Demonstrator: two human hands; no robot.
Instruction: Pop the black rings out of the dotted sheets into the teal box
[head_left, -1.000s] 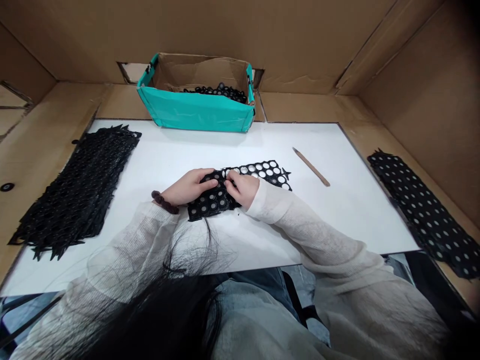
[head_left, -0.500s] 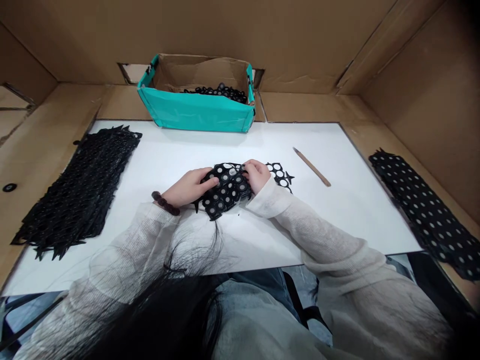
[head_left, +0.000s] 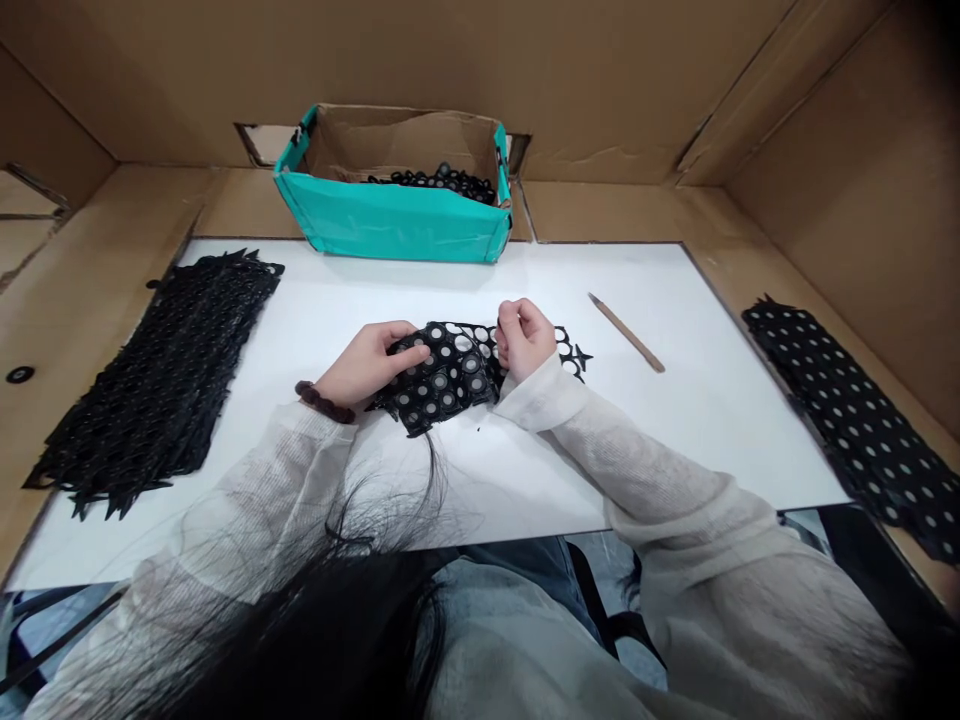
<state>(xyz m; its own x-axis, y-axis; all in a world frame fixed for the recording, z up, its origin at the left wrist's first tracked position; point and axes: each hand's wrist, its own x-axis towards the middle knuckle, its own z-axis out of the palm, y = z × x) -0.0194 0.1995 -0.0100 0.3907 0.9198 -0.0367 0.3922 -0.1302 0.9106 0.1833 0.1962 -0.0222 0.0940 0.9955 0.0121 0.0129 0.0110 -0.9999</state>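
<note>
A black perforated sheet (head_left: 450,375) full of round holes is bunched up at the middle of the white table (head_left: 675,420). My left hand (head_left: 371,362) grips its left edge, thumb on top. Closed into a fist, my right hand (head_left: 523,338) pinches the sheet's right part. A flat piece of the same black sheet (head_left: 570,352) with a star-shaped tip lies on the table just right of my right hand.
A teal-sided cardboard box (head_left: 394,222) with black rings inside stands at the back. A thick stack of black sheets (head_left: 154,385) lies left, another perforated strip (head_left: 847,415) right. A brown stick tool (head_left: 626,333) lies right of my hands. Cardboard walls surround the table.
The sheet lay nearly flat a second ago; both hands have since lifted and bunched it. My right hand moved right and away from me, curling into a fist.
</note>
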